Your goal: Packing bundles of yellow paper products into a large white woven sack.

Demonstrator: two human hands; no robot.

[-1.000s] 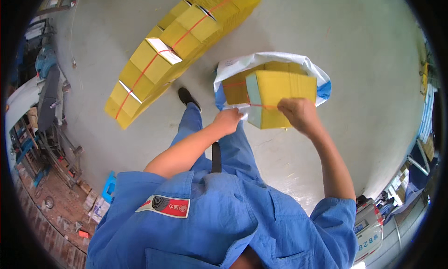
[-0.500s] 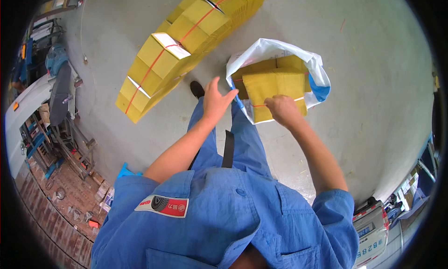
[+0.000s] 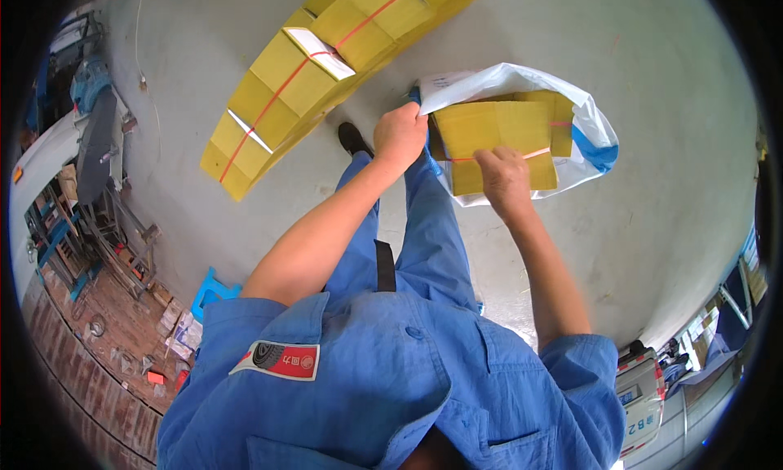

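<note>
A white woven sack [image 3: 598, 115] with blue bands stands with its mouth spread on the floor in front of me. Inside it sits a bundle of yellow cardboard [image 3: 502, 121], bound by a thin red strap [image 3: 462, 159]. My left hand [image 3: 401, 133] is closed on the left edge of the sack's mouth, fingers curled over the rim. Against the near face of the bundle, my right hand [image 3: 506, 179] is closed around the strap at its middle. The fingertips behind the strap are hidden.
A long row of yellow cardboard bundles [image 3: 277, 95] with red strapping lies at the upper left. A blue plastic stool [image 3: 214, 292] stands by my left side. Metal frames [image 3: 114, 250] and clutter line the left edge; a parked vehicle [image 3: 640, 405] is at the lower right.
My left hand has gone from open beside the sack to gripping its rim. The sack mouth is wider and, with the bundle and my right hand, sits slightly further right and up.
</note>
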